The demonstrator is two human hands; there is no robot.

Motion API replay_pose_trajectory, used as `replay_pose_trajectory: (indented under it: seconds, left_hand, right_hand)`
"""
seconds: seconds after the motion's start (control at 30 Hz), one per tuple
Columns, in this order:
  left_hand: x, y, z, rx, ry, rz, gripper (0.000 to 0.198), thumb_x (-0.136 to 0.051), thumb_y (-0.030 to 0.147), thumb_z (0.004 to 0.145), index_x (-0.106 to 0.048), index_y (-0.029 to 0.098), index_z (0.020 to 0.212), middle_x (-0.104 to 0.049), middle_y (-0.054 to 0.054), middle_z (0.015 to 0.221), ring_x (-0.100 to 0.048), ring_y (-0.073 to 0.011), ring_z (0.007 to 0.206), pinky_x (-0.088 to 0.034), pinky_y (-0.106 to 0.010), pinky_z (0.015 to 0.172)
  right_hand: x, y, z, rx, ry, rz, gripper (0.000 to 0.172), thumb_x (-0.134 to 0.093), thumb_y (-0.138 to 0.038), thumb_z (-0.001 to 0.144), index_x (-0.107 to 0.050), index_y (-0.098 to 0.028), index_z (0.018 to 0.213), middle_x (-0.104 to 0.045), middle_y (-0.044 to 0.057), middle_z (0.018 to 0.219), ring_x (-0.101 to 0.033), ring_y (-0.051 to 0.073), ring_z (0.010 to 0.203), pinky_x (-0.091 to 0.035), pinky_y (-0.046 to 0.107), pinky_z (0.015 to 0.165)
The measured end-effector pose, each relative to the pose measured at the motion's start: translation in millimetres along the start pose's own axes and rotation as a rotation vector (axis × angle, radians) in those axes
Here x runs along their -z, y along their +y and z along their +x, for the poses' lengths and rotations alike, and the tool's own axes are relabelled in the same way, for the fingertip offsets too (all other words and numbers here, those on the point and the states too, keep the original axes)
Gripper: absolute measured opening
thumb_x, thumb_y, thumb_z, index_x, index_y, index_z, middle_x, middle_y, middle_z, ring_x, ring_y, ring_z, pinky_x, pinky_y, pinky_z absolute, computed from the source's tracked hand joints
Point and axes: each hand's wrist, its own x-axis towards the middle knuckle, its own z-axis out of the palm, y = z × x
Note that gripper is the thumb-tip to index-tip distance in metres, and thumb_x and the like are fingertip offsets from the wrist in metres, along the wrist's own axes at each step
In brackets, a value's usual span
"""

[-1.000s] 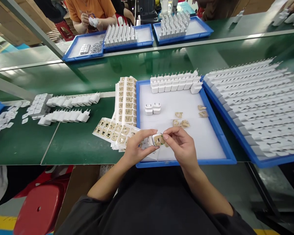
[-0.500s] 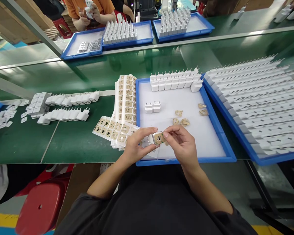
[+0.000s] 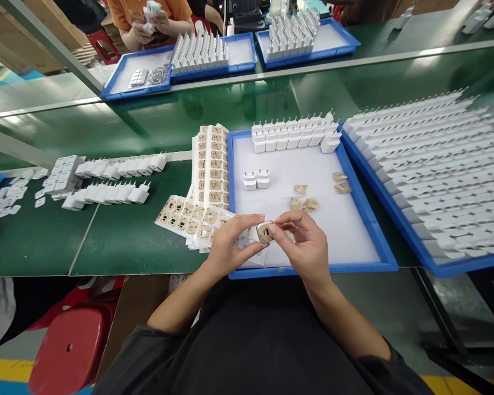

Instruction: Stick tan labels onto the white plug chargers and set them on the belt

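A white USB power adapter [image 3: 253,233] is pinched between the thumb and fingers of my left hand [image 3: 227,246]. Its end face, turned to the right, carries a tan sticker [image 3: 264,233] with a dark slot in it. My right hand [image 3: 302,244] is closed, thumb and forefinger on the sticker's right edge. A pale scrap shows partly under the right fingers; the rest of it is hidden. Beneath both hands lies a blue-rimmed tray [image 3: 364,267]. Two adapters [image 3: 256,180] stand in it, and several loose tan sticker pieces [image 3: 304,204] lie to their right.
Sticker sheets [image 3: 212,164] overlap at the tray's left. Adapter rows [image 3: 292,136] line its back. A second tray full of adapters [image 3: 436,181] stands at right. More adapters [image 3: 111,192] sit on the green bench at left. Across the bench, a person's hands [image 3: 156,24] hold a white item.
My right thumb and fingers have shifted slightly left over the sticker. The adapter stays in my left hand, almost unmoved. The person opposite has raised the white item a little.
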Motion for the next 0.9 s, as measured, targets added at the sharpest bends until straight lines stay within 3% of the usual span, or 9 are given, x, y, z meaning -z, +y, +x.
replay_pose_trajectory:
  seconds: [0.33, 0.57, 0.7, 0.77, 0.9]
  left_hand:
    - [0.4, -1, -1, -0.008, 0.005, 0.018, 0.041, -0.077, 0.031, 0.088, -0.064, 0.023, 0.126, -0.076, -0.010, 0.119, -0.073, -0.0241, 0.110, -0.060, -0.038, 0.096]
    - [-5.9, -3, -6, -0.026, 0.082, 0.014, 0.038, -0.078, 0.028, 0.087, -0.064, 0.023, 0.123, -0.076, -0.011, 0.117, -0.073, -0.0244, 0.110, -0.061, -0.038, 0.096]
    - [-12.4, -8, -13, 0.016, 0.184, -0.116, 0.037, -0.077, 0.024, 0.087, -0.061, 0.022, 0.121, -0.072, -0.013, 0.124, -0.070, -0.0262, 0.119, -0.060, -0.042, 0.099]
    - [-14.8, -10, -14, 0.022, 0.203, -0.191, 0.038, -0.078, 0.022, 0.086, -0.059, 0.023, 0.120, -0.071, -0.013, 0.124, -0.069, -0.0261, 0.120, -0.060, -0.043, 0.098]
    - [-17.0, -10, -13, -0.044, 0.218, -0.144, 0.043, -0.080, 0.020, 0.084, -0.055, 0.025, 0.119, -0.069, -0.012, 0.124, -0.070, -0.0249, 0.118, -0.062, -0.044, 0.095]
  right_hand:
    - [-2, -1, 0, 0.030, 0.002, -0.093, 0.006, -0.073, -0.026, 0.089, -0.067, -0.025, 0.092, -0.069, 0.000, 0.086, -0.065, 0.015, 0.075, -0.058, 0.032, 0.072]
    - [-2, -6, 4, 0.196, -0.030, -0.374, 0.011, -0.072, -0.025, 0.089, -0.066, -0.026, 0.098, -0.065, 0.003, 0.089, -0.061, 0.019, 0.081, -0.056, 0.036, 0.075]
    - [0, -4, 5, 0.046, -0.202, -0.150, 0.028, -0.078, -0.029, 0.084, -0.065, -0.028, 0.109, -0.061, 0.003, 0.103, -0.061, 0.018, 0.089, -0.058, 0.031, 0.073]
    - [1, 0, 4, -0.042, -0.266, 0.034, 0.026, -0.076, -0.029, 0.085, -0.066, -0.029, 0.110, -0.060, 0.003, 0.104, -0.061, 0.017, 0.092, -0.058, 0.030, 0.074]
    - [-1, 8, 2, -0.119, -0.249, 0.241, 0.014, -0.070, -0.029, 0.091, -0.071, -0.028, 0.105, -0.061, 0.004, 0.102, -0.061, 0.018, 0.093, -0.057, 0.032, 0.080]
